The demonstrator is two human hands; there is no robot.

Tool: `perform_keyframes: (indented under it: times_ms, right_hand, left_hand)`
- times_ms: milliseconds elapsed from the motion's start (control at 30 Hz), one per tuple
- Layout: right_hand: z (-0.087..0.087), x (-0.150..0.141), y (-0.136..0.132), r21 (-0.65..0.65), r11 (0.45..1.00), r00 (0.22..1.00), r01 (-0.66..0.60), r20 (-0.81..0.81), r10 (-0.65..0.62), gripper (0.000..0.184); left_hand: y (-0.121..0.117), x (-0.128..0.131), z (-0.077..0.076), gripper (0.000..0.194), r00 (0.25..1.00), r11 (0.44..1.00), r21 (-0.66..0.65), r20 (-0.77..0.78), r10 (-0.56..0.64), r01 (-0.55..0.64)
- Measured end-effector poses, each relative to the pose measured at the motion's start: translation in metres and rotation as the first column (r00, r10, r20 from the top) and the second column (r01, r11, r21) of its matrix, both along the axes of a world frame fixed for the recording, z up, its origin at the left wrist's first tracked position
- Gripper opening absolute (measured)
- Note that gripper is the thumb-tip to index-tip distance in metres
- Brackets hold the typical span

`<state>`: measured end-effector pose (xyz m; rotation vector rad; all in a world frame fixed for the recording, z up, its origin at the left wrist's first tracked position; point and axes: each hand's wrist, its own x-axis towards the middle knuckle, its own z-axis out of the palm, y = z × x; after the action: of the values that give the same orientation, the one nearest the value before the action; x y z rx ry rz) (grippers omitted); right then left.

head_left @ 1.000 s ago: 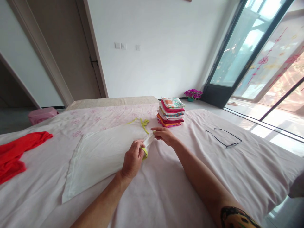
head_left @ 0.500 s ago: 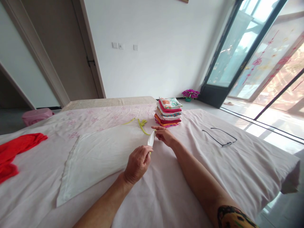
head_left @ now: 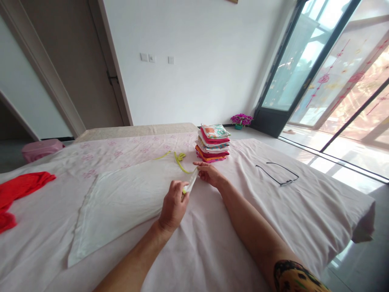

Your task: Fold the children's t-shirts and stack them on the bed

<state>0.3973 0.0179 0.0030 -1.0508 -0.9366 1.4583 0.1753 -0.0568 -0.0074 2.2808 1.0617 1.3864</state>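
A white garment [head_left: 121, 207] with yellow-green trim [head_left: 180, 161] lies spread flat on the pink sheet, its wide hem toward the left. My left hand [head_left: 175, 202] pinches the garment's near edge at its right end, where a bit of the trim shows by the fingertips. Just beyond, my right hand [head_left: 209, 173] grips the same end between thumb and fingers. A short strip of white fabric is drawn up between the two hands. What kind of garment it is, I cannot tell for sure.
Behind my right hand stands a stack of folded clothes [head_left: 213, 144]. Eyeglasses [head_left: 281, 175] lie on the sheet [head_left: 243, 243] at the right. Red cloth [head_left: 21, 190] rests at the left edge. A pink stool [head_left: 42, 149] stands beyond the bed's left side.
My left hand has shifted slightly up and left, with its fingers turned over the garment's edge. The right hand stays at about the same place. The view has swung slightly.
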Motion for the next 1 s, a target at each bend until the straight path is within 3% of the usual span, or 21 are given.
perform_keyframes:
  times_ms: [100, 233, 400, 567, 667, 800, 900, 1000]
  right_hand:
    - [0.001, 0.001, 0.0, -0.01, 1.0, 1.0, 0.006, -0.022, -0.006, 0.037]
    - [0.003, 0.002, -0.001, -0.024, 0.999, 1.0, 0.029, -0.012, -0.029, 0.038]
    - [0.002, -0.004, 0.0, -0.008, 0.997, 0.995, 0.078, 0.064, -0.078, 0.035]
    - [0.003, -0.018, 0.003, 0.044, 0.992, 0.979, 0.121, 0.158, -0.127, 0.029]
    - [0.005, -0.028, 0.005, 0.085, 0.985, 0.964, 0.153, 0.206, -0.167, 0.028]
    - [0.002, -0.042, 0.009, 0.144, 0.975, 0.929, 0.169, 0.307, -0.207, 0.028]
    - [-0.006, -0.047, 0.013, 0.187, 0.967, 0.889, 0.173, 0.392, -0.235, 0.03]
    - [-0.014, -0.046, 0.017, 0.298, 0.938, 0.785, 0.178, 0.532, -0.317, 0.034]
  left_hand:
    - [0.002, 0.0, 0.001, 0.036, 0.996, 0.995, -0.079, 0.061, 0.058, -0.053]
    - [0.001, -0.001, 0.006, 0.016, 0.997, 0.982, -0.179, 0.027, 0.073, -0.067]
    - [0.0, -0.005, 0.013, 0.012, 0.986, 0.981, -0.1, -0.002, 0.166, -0.165]
    - [0.002, -0.004, 0.01, 0.014, 0.973, 0.975, -0.218, 0.207, 0.099, -0.052]
    - [0.005, -0.005, 0.009, 0.015, 0.962, 0.967, -0.242, 0.233, 0.139, -0.081]
    - [0.006, -0.01, 0.009, 0.02, 0.974, 0.966, -0.206, 0.131, 0.185, -0.156]
    - [0.005, -0.015, 0.01, 0.028, 0.974, 0.965, -0.133, -0.039, 0.223, -0.227]
    - [0.002, -0.018, 0.01, 0.036, 0.938, 0.961, -0.042, -0.235, 0.255, -0.272]
